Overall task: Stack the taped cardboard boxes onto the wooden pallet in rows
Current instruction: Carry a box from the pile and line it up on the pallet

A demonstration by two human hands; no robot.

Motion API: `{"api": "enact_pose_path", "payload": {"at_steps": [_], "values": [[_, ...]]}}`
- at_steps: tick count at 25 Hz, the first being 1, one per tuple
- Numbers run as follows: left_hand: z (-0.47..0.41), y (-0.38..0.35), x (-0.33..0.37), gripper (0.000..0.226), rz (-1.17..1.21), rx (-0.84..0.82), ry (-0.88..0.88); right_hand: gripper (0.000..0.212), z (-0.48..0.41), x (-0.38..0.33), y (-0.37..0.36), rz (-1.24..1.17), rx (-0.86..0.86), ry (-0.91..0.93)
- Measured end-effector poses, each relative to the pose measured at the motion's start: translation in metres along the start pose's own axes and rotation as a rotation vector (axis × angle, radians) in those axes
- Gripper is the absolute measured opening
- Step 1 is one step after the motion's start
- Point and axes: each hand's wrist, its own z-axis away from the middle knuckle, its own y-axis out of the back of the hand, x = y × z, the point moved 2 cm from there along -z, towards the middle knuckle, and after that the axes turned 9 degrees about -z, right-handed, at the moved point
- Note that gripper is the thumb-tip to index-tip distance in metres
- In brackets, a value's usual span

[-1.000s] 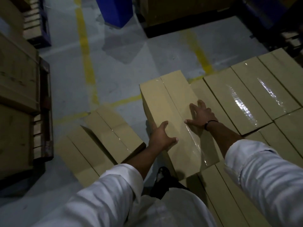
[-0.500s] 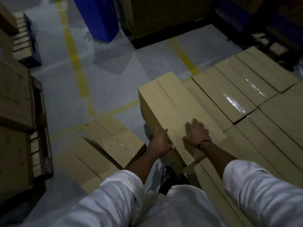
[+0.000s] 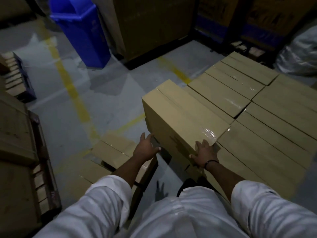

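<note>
- Now both hands were off the box top and down at its near end; a second ago they lay flat on the top, further along its length.
- Left hand pressed flat against the near-left corner of the box, fingers straight, thumb out, nothing clenched.
- Right hand lay spread over the near-right top edge, fingers on the taped flap. A push contact, not a grasp.
- Box ran away from my palms, one layer up on the stacked boxes, along their left edge. Whether its near end overhung toward me, I couldn't tell in the dim light.
- Rest of that layer lay right of my right hand and beyond it, tops level, taped seams up.
- Pallet under the stack was hidden by the boxes.
- Judgement: the move from top to end meant the lift was done and I was shoving the box home to square it with the row below.
- Floor boxes sat just left of and below my left hand, so the second layer had barely begun.
- Risk: an uneven push could skew the box off the left edge.
</note>
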Motion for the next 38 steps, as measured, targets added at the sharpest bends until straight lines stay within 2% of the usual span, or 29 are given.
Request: {"api": "enact_pose_path", "payload": {"at_steps": [10, 17, 22, 26, 30, 33, 38], "values": [[-0.048, 0.037, -0.001, 0.083, -0.166, 0.019, -0.087, 0.077, -0.012, 0.002, 0.016, -0.19, 0.068, -0.133], [-0.102, 0.057, -0.001, 0.081, -0.276, -0.001, -0.153, 0.076, -0.022, -0.003, 0.025, -0.145, 0.059, -0.172], [-0.16, 0.074, -0.023, 0.082, -0.343, -0.038, -0.201, 0.075, -0.032, -0.008, 0.017, -0.198, 0.107, -0.292], [-0.212, 0.089, -0.034, 0.084, -0.462, -0.073, -0.337, 0.075, -0.036, -0.02, -0.022, -0.336, 0.209, -0.442], [-0.245, 0.087, -0.039, 0.088, -0.57, -0.109, -0.444, 0.071, -0.04, -0.028, -0.04, -0.401, 0.338, -0.445], [-0.266, 0.079, -0.041, 0.093, -0.581, -0.141, -0.46, 0.066, -0.039, -0.024, -0.047, -0.388, 0.377, -0.447], [-0.285, 0.072, -0.051, 0.085, -0.615, -0.117, -0.507, 0.051, -0.046, -0.033, -0.051, -0.328, 0.411, -0.421]]}}
